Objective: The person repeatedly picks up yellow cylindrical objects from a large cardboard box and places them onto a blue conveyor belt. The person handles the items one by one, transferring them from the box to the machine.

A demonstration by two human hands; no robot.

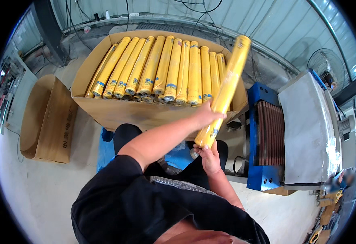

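Observation:
A long yellow plastic-wrapped roll (231, 77) leans up and to the right in front of me, its far end over the right side of a big cardboard box. My left hand (210, 114) is wrapped round its lower part, the arm crossing from the left. At the roll's near end, my right hand (209, 157) has its fingers closed on the rim. Inside the cardboard box (123, 114) several similar yellow rolls (145, 67) lie packed side by side, their ends toward me. What the rolls contain cannot be made out.
Left of the big box stands a second open cardboard box (54, 122) on the floor. To the right is a machine with a blue frame (263, 136) and brown ribbed bellows (271, 134). Behind it stands a round fan (328, 73). Cables hang along the back wall.

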